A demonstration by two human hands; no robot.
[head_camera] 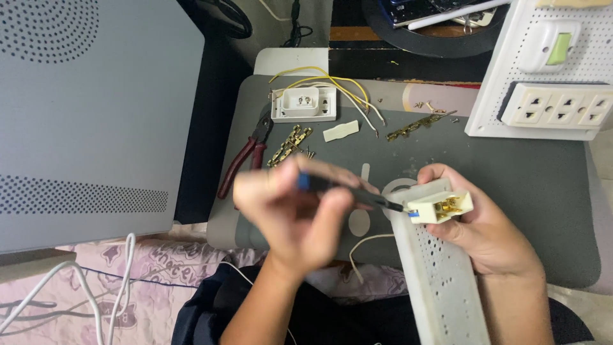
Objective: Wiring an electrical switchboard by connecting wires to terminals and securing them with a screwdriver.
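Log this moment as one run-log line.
left hand: holds screwdriver, tip at socket block | right hand: holds socket block | pliers: on mat

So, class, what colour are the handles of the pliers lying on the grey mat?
Dark red, on the pliers at the mat's left edge; the head view shows them.

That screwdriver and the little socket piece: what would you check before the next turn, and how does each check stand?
1. Screwdriver gripped by left hand: ok.
2. Socket piece held by right hand: ok.
3. Tip seated on a screw: cannot tell, blurred.
4. Perforated strip propped under the piece: ok.
5. Loose brass strips away from the hands: ok.
6. Pliers off to the side: ok.
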